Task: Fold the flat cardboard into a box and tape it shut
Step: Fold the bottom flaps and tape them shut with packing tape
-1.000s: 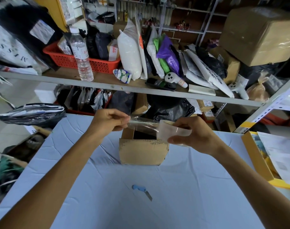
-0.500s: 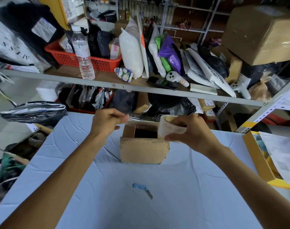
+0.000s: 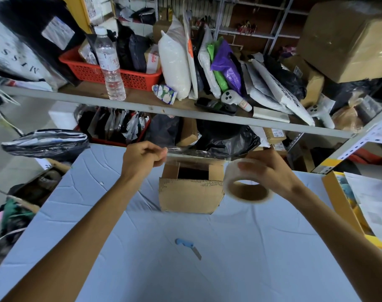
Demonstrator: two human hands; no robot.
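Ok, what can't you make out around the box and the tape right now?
All in the head view.
Inside the box: the opening is too dark.
Under the box: faces the table, so hidden.
End of the strip: covered by the left hand.
Whether the strip touches the box: cannot tell, since the strip is clear.
The roll: blurred, its far side behind the right hand.

bare cloth [image 3: 207, 280] around knife [image 3: 188, 247]
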